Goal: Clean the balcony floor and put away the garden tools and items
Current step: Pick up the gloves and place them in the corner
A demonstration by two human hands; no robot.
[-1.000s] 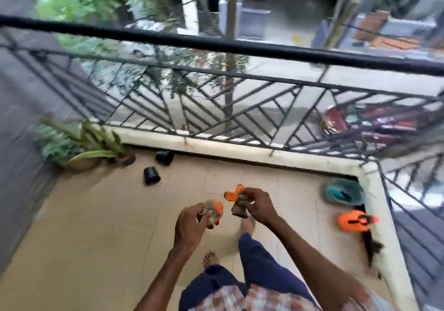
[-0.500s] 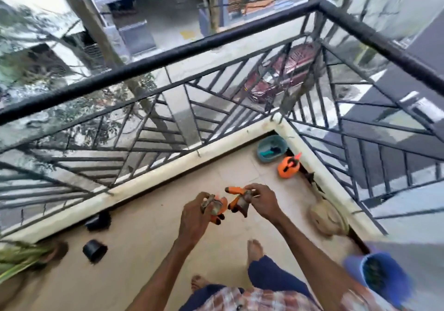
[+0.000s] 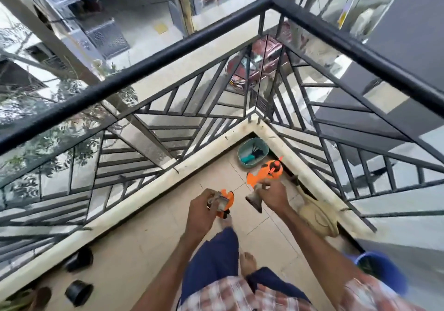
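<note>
- Both hands are grasping garden tools, held a little apart above the balcony floor (image 3: 144,250) near the middle of the view.
- Left hand (image 3: 203,214) has its fingers curled round a small orange-and-grey tool (image 3: 224,201), whose orange part juts out at two o'clock from the knuckles.
- Right hand (image 3: 275,196) grips an orange-handled tool (image 3: 254,179). Its orange end points to eleven o'clock and its dull grey end hangs toward seven o'clock. Blur hides what kind of tool it is.
- A teal tub (image 3: 248,165) sits in the balcony corner, at twelve o'clock from the right hand, with a teal-handled item lying inside it.
- An orange sprayer (image 3: 275,170) stands on the floor just beside the tub, at the tub's five o'clock, and the right hand's tool covers part of it.
- A beige hat (image 3: 317,217) lies against the pale kerb (image 3: 144,185), at four o'clock from the right hand.
- A blue bucket (image 3: 384,272) shows, blurred, at five o'clock in the view.
- A black pot (image 3: 79,292) lies at eight o'clock, and a second black pot (image 3: 80,259) is near it, closer to the kerb.
- A black railing (image 3: 168,53) turns the corner at twelve o'clock, and a red car (image 3: 252,70) shows through its bars.
</note>
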